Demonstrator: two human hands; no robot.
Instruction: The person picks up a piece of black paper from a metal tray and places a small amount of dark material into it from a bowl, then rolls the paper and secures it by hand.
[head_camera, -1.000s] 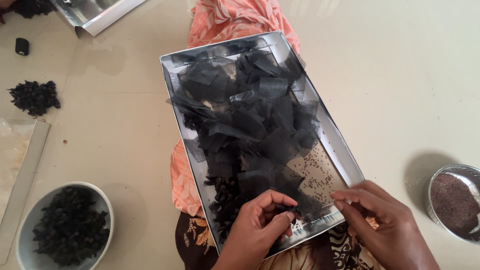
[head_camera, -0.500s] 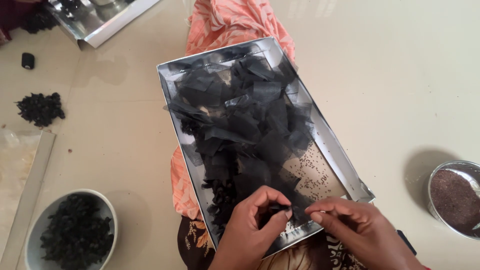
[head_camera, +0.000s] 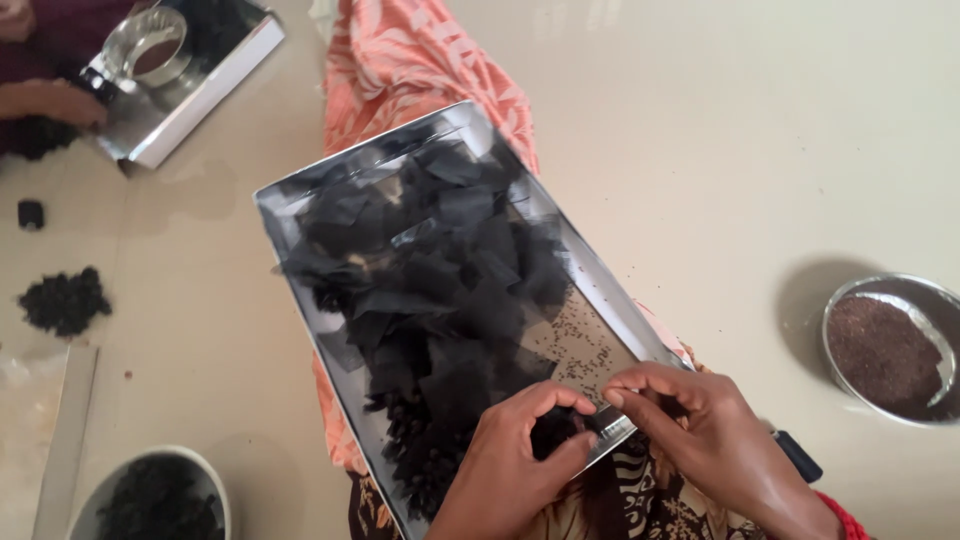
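A shiny metal tray (head_camera: 300, 215) lies tilted on my lap, heaped with thin black square pieces (head_camera: 430, 270). Small brown seeds (head_camera: 580, 345) are scattered on its bare near corner. My left hand (head_camera: 515, 465) and my right hand (head_camera: 705, 435) meet at the tray's near edge. The fingertips of both pinch one small black piece (head_camera: 572, 425) between them. My palms hide most of that piece.
A steel bowl of brown seeds (head_camera: 885, 350) stands at the right. A white bowl of black bits (head_camera: 155, 498) sits at the lower left, with a loose black pile (head_camera: 62, 300) above it. At the top left, another person's hand (head_camera: 50, 100) rests by a second tray (head_camera: 200, 85).
My right hand has moved left, and its fingertips now meet my left hand's on the black piece. The view has shifted, so the tray sits lower and further right.
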